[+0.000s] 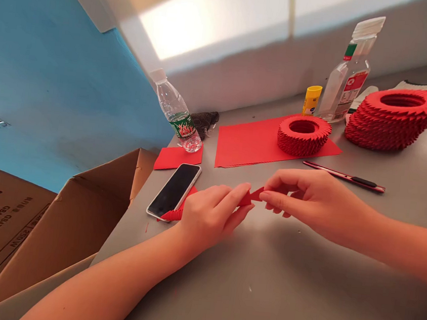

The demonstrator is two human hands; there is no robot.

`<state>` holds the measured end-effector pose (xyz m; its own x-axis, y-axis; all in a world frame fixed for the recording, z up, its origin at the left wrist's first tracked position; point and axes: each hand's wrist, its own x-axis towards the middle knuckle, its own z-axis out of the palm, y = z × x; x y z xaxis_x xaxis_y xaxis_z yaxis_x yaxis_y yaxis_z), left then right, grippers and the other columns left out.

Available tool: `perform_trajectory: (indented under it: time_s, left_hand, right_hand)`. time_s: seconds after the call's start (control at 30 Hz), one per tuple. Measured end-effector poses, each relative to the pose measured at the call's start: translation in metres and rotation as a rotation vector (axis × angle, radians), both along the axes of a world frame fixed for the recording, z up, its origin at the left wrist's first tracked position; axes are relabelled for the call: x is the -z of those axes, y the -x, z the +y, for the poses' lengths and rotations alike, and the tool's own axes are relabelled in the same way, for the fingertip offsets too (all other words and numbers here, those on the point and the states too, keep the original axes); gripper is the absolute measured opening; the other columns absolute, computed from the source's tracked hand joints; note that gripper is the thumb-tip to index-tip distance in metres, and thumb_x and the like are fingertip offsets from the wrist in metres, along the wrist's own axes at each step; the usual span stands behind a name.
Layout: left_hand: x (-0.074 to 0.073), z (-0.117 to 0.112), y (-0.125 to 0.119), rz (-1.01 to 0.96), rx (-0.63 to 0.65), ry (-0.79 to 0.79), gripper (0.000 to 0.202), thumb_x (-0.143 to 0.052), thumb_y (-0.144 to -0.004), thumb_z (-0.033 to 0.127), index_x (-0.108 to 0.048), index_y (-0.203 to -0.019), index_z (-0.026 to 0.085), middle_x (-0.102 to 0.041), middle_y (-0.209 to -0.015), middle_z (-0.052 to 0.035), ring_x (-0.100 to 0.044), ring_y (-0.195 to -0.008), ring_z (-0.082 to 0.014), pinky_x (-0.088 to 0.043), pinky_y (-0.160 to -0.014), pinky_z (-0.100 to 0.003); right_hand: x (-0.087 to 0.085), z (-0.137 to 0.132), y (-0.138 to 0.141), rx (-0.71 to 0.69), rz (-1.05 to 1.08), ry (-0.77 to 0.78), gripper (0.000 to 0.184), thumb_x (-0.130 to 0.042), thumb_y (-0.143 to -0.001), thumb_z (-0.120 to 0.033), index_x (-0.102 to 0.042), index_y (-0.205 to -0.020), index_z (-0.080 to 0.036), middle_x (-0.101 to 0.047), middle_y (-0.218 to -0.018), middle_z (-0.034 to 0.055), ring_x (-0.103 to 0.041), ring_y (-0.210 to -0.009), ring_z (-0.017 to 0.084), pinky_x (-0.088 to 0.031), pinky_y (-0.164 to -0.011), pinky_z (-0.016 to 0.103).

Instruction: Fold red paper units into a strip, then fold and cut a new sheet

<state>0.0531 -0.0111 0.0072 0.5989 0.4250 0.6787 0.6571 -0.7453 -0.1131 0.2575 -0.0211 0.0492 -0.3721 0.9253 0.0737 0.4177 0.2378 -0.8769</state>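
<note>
My left hand [211, 216] and my right hand [308, 198] meet above the grey table [280, 289]. Both pinch a small folded red paper piece [252, 196] between thumb and fingers. The left hand also seems to hold more red folded paper [171, 214] under its palm, next to a black phone [174, 190]. Behind the hands lie red paper sheets [249, 143] with a small red folded-paper ring [303, 134] on them.
A larger red paper ring [397, 118] sits at the back right. A utility knife [345, 176] lies behind my right hand. A water bottle [176, 110], a clear glue bottle [350, 72] and a yellow glue stick [312, 99] stand at the back. An open cardboard box [57, 230] is left of the table.
</note>
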Motion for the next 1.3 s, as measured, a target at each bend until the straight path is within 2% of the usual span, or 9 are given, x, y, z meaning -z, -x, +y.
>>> perform_trajectory:
  time_s: [0.27,0.5,0.63,0.77,0.93,1.2,1.3]
  left_hand:
    - [0.003,-0.002,-0.002,0.116,0.060,-0.038,0.030,-0.057,-0.083,0.027,-0.054,-0.108,0.013,-0.065,-0.069,-0.0002,-0.061,-0.061,-0.0103,-0.043,-0.055,-0.019]
    - [0.004,-0.004,-0.004,0.136,0.048,0.009,0.028,-0.054,-0.085,0.028,-0.054,-0.108,0.012,-0.064,-0.069,-0.0003,-0.062,-0.062,-0.0104,-0.044,-0.056,-0.019]
    - [0.007,-0.004,-0.003,0.155,0.029,0.029,0.027,-0.050,-0.087,0.027,-0.052,-0.110,0.013,-0.064,-0.069,-0.0005,-0.062,-0.063,-0.0101,-0.045,-0.058,-0.019]
    - [0.010,-0.004,-0.003,0.180,0.043,0.033,0.028,-0.051,-0.087,0.026,-0.051,-0.111,0.012,-0.065,-0.070,-0.0013,-0.062,-0.064,-0.0106,-0.046,-0.059,-0.019]
    - [0.010,-0.004,-0.003,0.205,0.050,0.045,0.027,-0.050,-0.087,0.026,-0.052,-0.111,0.012,-0.065,-0.070,-0.0014,-0.062,-0.063,-0.0099,-0.046,-0.058,-0.019]
    - [0.010,-0.001,-0.003,0.221,0.010,-0.002,0.034,-0.050,-0.087,0.028,-0.050,-0.117,0.011,-0.065,-0.070,-0.0009,-0.057,-0.055,-0.0094,-0.042,-0.052,-0.021]
    - [0.009,0.000,-0.003,0.236,0.029,0.005,0.041,-0.051,-0.086,0.033,-0.048,-0.120,0.010,-0.068,-0.083,-0.0044,-0.056,-0.060,-0.0113,-0.044,-0.058,-0.022]
  right_hand:
    - [0.006,0.005,-0.003,-0.076,-0.179,-0.078,0.018,-0.051,-0.078,-0.033,-0.062,-0.068,-0.021,-0.059,-0.057,-0.0027,-0.048,-0.051,0.011,-0.034,-0.046,0.023]
    - [0.016,0.005,0.000,-0.095,-0.130,0.049,0.019,-0.050,-0.078,-0.033,-0.058,-0.066,-0.020,-0.054,-0.055,-0.0033,-0.044,-0.050,0.010,-0.033,-0.044,0.021]
    - [0.019,0.005,0.003,-0.088,-0.099,0.143,0.018,-0.050,-0.077,-0.031,-0.055,-0.066,-0.019,-0.055,-0.058,-0.0040,-0.042,-0.049,0.008,-0.033,-0.043,0.020]
    - [0.022,0.007,0.004,-0.087,-0.089,0.170,0.019,-0.051,-0.076,-0.031,-0.052,-0.061,-0.019,-0.056,-0.058,-0.0041,-0.043,-0.051,0.008,-0.034,-0.045,0.021]
    - [0.028,0.009,0.003,-0.106,-0.086,0.157,0.022,-0.050,-0.077,-0.032,-0.051,-0.060,-0.019,-0.055,-0.056,-0.0052,-0.042,-0.050,0.008,-0.033,-0.045,0.021]
    - [0.024,0.012,0.004,-0.113,-0.156,0.084,0.023,-0.053,-0.076,-0.040,-0.061,-0.068,-0.020,-0.061,-0.064,-0.0022,-0.050,-0.059,0.012,-0.036,-0.051,0.023]
    - [0.026,0.017,0.002,-0.114,-0.158,0.069,0.024,-0.053,-0.076,-0.039,-0.061,-0.065,-0.019,-0.060,-0.061,-0.0020,-0.049,-0.056,0.011,-0.036,-0.049,0.023]
